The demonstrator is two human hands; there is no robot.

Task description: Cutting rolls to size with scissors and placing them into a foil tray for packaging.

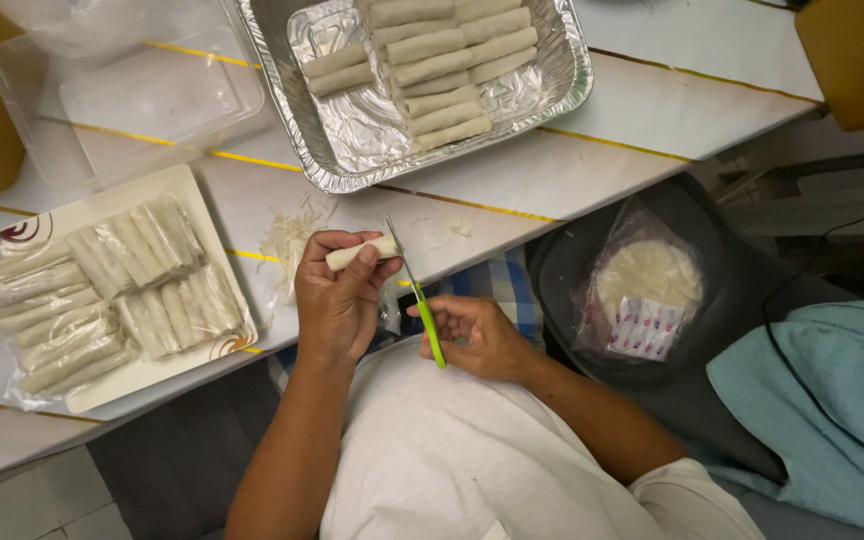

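- My left hand is closed around a pale roll, thumb over the top and fingers curled beneath, so that one end sticks out to the right.
- My right hand is wrapped around the green handles of the scissors, gripping them firmly.
- The scissors point up and away from me; their blades reach the free end of the roll, though I cannot tell whether they are parted or pressed together there.
- My two hands sit near each other but do not touch, both held just over the near edge of the table, above my lap.
- Beside my left hand, on the table, lies a small heap of thin white trimmings.
- To my left, a white plate holds many rolls wrapped in clear plastic, laid in rows.
- Farther off, straight ahead, a foil tray holds bare rolls set side by side in two columns.
- A clear plastic tub stands at the far left, just beside the foil tray.
- To my right, off the table, a bag of round wrappers rests on a dark seat, near a light blue cloth.
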